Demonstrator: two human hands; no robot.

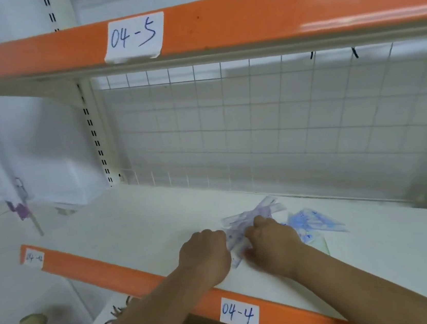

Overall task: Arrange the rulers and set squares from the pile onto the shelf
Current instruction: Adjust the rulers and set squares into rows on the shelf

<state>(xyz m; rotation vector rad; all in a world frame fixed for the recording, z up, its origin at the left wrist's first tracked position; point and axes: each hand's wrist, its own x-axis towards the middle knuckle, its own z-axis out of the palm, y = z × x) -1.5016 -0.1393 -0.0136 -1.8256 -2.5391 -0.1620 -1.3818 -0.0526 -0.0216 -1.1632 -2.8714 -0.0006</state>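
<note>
The right hand [270, 241] lies on the pile, with fingers curled and the thumb low. It seems to grip a purple ruler [237, 242]. The left hand [204, 251] has its fingers curled down at the ruler's other side. Its tips are hidden, so I cannot tell if it holds the ruler or only touches it.

The shelf [134, 225] is white, with an orange front edge and a wire mesh [255, 119] behind. Its left half is bare. The pile [256, 214] lies right of the middle, between the front edge and the mesh, with its pieces crossing each other. Blue set squares [314, 222] lie just right of the right hand, flat and overlapping. The ruler is between the two hands. Its long axis runs from the front edge away toward the mesh, a little tilted to the right.

I think the step is to pull this ruler out of the pile. Both hands are at it, but the bare place is at the left, so the left hand is nearer to where it should go. A label [239, 314] on the edge reads 04-4.
</note>
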